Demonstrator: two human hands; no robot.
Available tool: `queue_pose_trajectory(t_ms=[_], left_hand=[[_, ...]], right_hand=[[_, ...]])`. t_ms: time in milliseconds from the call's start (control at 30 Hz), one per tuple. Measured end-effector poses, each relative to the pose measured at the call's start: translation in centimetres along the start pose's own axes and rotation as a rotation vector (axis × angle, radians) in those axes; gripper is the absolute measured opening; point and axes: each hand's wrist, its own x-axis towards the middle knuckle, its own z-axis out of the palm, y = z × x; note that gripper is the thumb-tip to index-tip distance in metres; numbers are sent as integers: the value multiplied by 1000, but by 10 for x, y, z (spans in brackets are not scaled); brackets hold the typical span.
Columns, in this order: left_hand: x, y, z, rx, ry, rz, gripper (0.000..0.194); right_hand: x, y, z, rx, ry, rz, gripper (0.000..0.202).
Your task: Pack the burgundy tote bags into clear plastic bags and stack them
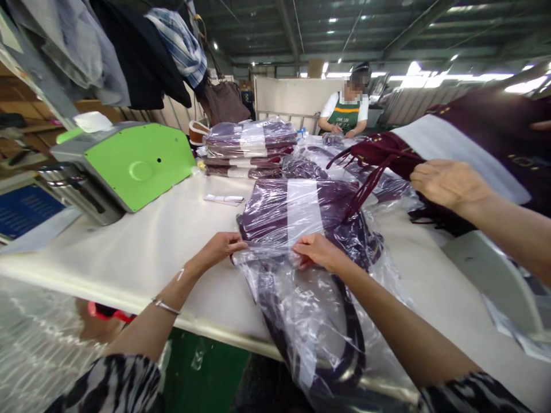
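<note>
A dark purple bag (pixel 267 212) wrapped in clear plastic lies in front of me, with a white paper band (pixel 303 209) across it. My left hand (pixel 226 245) pinches the plastic wrap at the bag's left near corner. Near the lower end of the white band, my right hand (pixel 316 252) has its fingers closed on the same plastic wrap (pixel 275 261). Below my hands the wrap hangs over the table's front edge, with dark handles showing inside it.
At the right, another person's hand (pixel 447 183) holds dark red bags (pixel 473 123). Wrapped bags (pixel 253 143) are stacked behind. A green machine (pixel 142 163) and a steel flask (pixel 84 195) stand left on the white table (pixel 172 229). Across it is a person in a green apron (pixel 344 115).
</note>
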Motion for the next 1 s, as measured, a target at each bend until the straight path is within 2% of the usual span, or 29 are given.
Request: queue_pose_trajectory(t_ms=[100,167,233,300,367,467,533,600,700,800,900,1000], left_hand=[[4,-20,-1,170,35,19,40],[3,-19,-4,331,94,69,34],[-3,-6,-3,473,222,143,21],[-12,19,6,564,353,229,14],[-21,48,29,570,376,336,15],[-26,81,80,514,223,456,20],[-26,88,112,524,149,432,28],[-26,86,133,575,129,367,40],[-25,76,141,649,146,323,49],[-23,67,139,679,176,355,48],[-21,59,139,692,227,399,46],[-17,49,142,712,279,443,44]], right_hand=[[-1,6,1,-190,109,-41,14],[0,8,1,-367,229,-122,10],[3,9,-1,-525,300,-161,9],[6,10,-4,-562,300,-138,9],[10,10,-6,-560,304,-117,9],[15,12,-9,-634,324,-95,21],[14,13,-13,-700,349,-85,29],[4,17,-21,-739,403,-106,31],[-28,30,-43,-674,474,-216,24],[-80,56,-78,-494,473,-284,16],[-139,94,-124,-380,513,-179,21],[-193,139,-174,-304,696,1,28]])
